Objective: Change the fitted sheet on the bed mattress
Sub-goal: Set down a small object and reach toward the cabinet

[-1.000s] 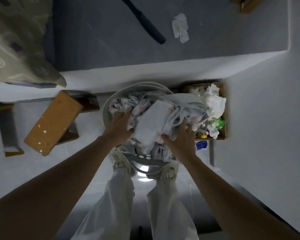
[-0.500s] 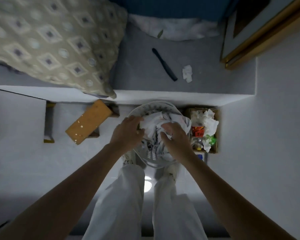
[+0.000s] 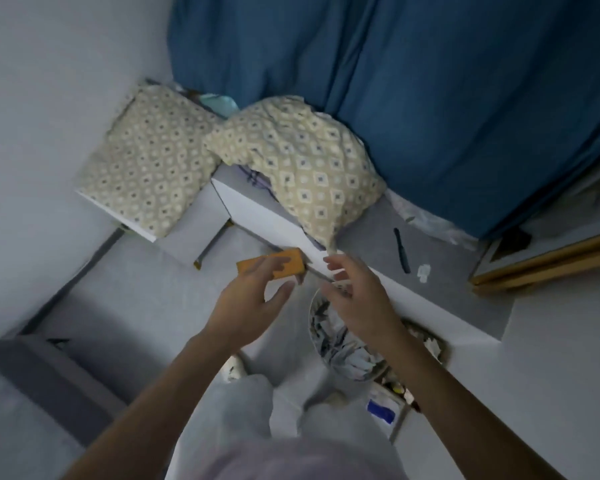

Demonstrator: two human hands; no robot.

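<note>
The laundry basket (image 3: 329, 341) is half hidden behind the right hand (image 3: 357, 299); its crumpled contents blur together; the box (image 3: 426, 344) beside it shows only slivers; the curtain (image 3: 430, 81) runs off the top edge.

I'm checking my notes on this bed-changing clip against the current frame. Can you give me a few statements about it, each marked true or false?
1. Both hands are empty. True: the left hand and the right hand have relaxed, spread fingers and hold nothing.
2. The laundry basket is empty. False: it holds crumpled cloth.
3. Two patterned pillows are in view. True: one pillow lies on the mattress, the other pillow on a separate white surface to its left.
4. The curtain is red. False: it is blue.
5. A dark comb-like object lies in the basket. False: it lies on the bare grey mattress.
</note>
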